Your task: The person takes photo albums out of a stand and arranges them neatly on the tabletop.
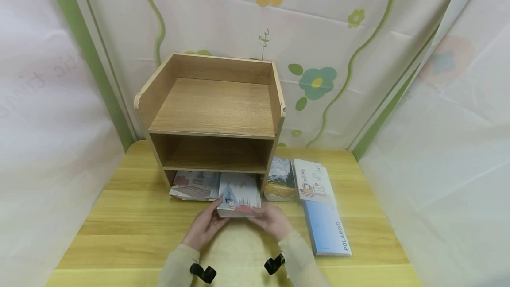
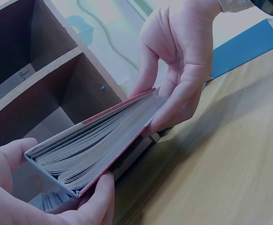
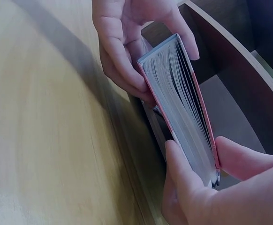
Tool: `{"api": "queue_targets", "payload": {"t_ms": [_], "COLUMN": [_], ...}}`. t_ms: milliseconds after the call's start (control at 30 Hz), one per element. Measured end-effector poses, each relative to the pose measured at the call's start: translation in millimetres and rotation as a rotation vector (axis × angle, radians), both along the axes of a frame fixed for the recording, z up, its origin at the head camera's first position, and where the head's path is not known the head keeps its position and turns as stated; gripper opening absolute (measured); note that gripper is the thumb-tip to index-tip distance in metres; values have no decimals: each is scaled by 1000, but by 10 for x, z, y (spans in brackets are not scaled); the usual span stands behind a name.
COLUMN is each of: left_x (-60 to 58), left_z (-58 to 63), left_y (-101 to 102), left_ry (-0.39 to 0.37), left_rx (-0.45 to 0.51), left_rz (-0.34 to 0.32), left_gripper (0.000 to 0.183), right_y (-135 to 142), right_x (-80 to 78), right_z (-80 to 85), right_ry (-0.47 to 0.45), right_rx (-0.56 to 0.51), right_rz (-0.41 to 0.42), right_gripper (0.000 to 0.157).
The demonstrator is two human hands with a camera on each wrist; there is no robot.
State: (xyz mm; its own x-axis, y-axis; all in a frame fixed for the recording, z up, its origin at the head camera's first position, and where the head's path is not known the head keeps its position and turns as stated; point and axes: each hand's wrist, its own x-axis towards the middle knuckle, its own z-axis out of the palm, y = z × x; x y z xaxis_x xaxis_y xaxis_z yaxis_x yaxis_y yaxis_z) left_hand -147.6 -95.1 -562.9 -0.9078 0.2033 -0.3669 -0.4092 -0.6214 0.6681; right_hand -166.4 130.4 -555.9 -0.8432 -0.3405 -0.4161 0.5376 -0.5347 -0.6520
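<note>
A thick photo album (image 1: 242, 189) with a tent picture on its cover lies level at the lowest opening of a wooden shelf (image 1: 215, 105). Its far part is under the shelf board. My left hand (image 1: 204, 227) grips the near left corner, thumb on top and fingers beneath. At the near right corner my right hand (image 1: 272, 221) holds it the same way. Both wrist views show the loose page edges (image 2: 103, 145) between the two covers, facing me. Left of it in the same opening sits another pale album (image 1: 194, 185) with a pink picture.
Right of the shelf lies an album with a painted landscape (image 1: 280, 180). Beside that, a white album (image 1: 313, 180) overlaps a blue POLAROID album (image 1: 326, 227). A flowered curtain (image 1: 318, 34) hangs behind the wooden table (image 1: 131, 234). The shelf's middle compartment (image 1: 215, 152) is above the albums.
</note>
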Motion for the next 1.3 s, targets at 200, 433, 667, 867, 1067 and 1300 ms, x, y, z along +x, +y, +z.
{"api": "queue_targets", "payload": {"t_ms": [200,433,667,867,1067,1300], "left_x": [-22,16,54,80,113,165], "left_z": [-15,5,-16,-29,-13,23], "left_y": [3,-28,-71,-100,-104,-95], "left_ry": [-10,1,22,15,17,22], "left_rx": [22,16,1,8,2,-26], "left_rz": [12,2,-41,-56,-60,-58], "left_gripper": [71,72,70,71,73,74], "right_y": [-8,-13,2,9,0,-8], "right_x": [2,39,90,152,197,230], "right_z": [0,-3,8,4,9,7], "right_ry": [-21,-15,8,27,31,28], "right_rx": [-20,-25,-12,6,16,5], "right_rz": [-2,10,22,37,15,-4], "right_gripper": [55,59,59,53,56,63]}}
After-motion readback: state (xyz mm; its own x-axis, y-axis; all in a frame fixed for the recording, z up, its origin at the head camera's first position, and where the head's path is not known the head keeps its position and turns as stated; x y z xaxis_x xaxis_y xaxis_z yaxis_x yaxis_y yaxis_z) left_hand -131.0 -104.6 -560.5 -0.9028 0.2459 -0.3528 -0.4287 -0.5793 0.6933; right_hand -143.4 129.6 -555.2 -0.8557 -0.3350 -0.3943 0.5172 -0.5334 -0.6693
